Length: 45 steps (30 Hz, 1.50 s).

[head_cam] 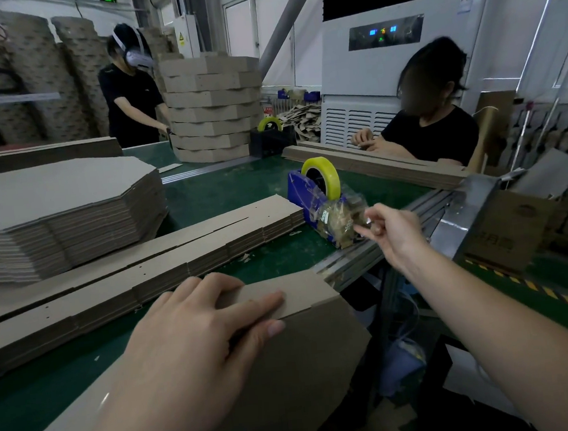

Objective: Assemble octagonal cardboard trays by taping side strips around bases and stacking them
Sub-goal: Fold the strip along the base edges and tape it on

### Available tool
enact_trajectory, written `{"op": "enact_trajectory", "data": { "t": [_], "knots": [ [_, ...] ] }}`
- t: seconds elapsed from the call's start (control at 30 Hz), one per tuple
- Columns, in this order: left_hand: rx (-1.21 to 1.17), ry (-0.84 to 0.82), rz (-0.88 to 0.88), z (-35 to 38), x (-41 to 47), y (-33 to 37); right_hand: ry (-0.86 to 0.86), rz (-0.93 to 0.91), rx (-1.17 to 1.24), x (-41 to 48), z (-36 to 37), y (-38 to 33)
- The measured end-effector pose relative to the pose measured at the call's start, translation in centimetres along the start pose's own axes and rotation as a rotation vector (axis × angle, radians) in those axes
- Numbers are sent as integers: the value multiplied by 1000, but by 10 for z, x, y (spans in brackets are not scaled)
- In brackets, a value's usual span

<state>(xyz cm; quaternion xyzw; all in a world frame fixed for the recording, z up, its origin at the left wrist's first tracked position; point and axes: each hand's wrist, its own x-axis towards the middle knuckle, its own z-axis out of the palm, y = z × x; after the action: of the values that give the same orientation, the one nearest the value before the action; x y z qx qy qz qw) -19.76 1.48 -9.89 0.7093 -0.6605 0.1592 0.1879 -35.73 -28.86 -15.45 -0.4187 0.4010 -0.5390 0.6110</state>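
The right hand pinches clear tape at the blue tape holder, far and right of the brown cardboard tray that the flat left hand presses.

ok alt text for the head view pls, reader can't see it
A person's left hand presses on a cardboard tray on a green table while the right hand pinches the tape end at a blue tape dispenser. Stacked octagonal bases and side strips lie left; two other workers are beyond.
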Motion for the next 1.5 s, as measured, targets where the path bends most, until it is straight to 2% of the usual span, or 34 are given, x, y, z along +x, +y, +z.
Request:
{"op": "enact_trajectory", "data": {
  "t": [0.17, 0.27, 0.33, 0.53, 0.63, 0.77, 0.87, 0.93, 1.07, 1.27, 1.5],
  "knots": [
    [-24, -13, -4, 0, -1, 1, 174, -185, -510, 2, -3, 7],
    [-47, -19, 2, -2, 0, 1, 281, -115, -601, 3, -13, 7],
    [-63, -43, -5, -4, -1, 2, 288, -104, -636, -5, -22, 11],
    [-61, -111, -1, -7, 2, 5, 94, -323, -483, -65, -2, -8],
    [-33, -141, -15, -10, 1, 7, -83, -366, -390, -108, 17, -24],
    [9, -122, -13, -7, 1, 9, -352, -315, -146, -170, 32, -38],
    [22, -123, -13, -7, 0, 8, -442, -222, -25, -205, 33, -25],
    [33, -124, -14, -6, -1, 8, -410, -107, 25, -221, 36, -8],
    [29, -124, -10, -4, -3, 6, -227, 140, 133, -235, 48, 18],
    [42, -115, 13, -4, -4, 6, -122, 236, 221, -240, 55, 26],
    [-16, -98, 17, -8, -5, 9, -146, 279, 204, -240, 52, 26]
  ]
}}
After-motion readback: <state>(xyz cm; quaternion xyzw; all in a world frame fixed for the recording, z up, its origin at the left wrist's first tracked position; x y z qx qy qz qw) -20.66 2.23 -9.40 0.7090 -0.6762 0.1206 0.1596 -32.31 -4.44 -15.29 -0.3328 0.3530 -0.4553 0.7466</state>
